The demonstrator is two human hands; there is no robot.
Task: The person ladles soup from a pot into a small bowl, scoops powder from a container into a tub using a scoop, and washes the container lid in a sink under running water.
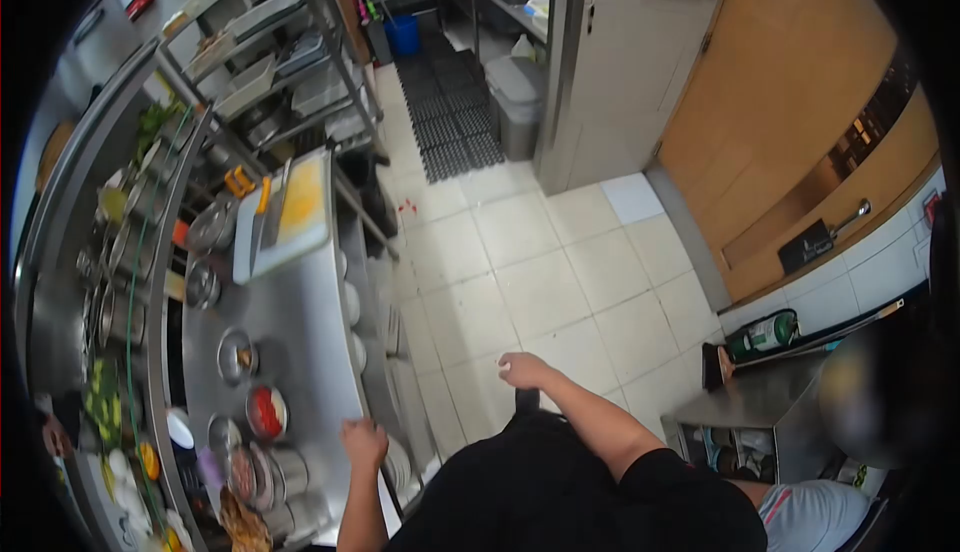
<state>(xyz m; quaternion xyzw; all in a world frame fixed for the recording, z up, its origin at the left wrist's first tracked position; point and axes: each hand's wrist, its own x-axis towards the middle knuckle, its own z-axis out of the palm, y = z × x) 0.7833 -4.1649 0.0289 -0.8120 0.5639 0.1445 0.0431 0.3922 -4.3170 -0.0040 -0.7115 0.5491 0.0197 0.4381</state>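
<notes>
Here we are over the tiled floor [530,297], and our right hand [525,370] is out in front of our black shirt [560,492], fingers curled. Left hand [365,442] now, right by the edge of the steel tabletop [300,322], its fingers bent inward too; whether either is clenched or grasping something, we can't tell! Nearest on the tabletop sits the bowl of red food [285,426], left of that hand, with a metal bowl [226,366] just beyond and a cutting board [300,202] at the far end.
</notes>
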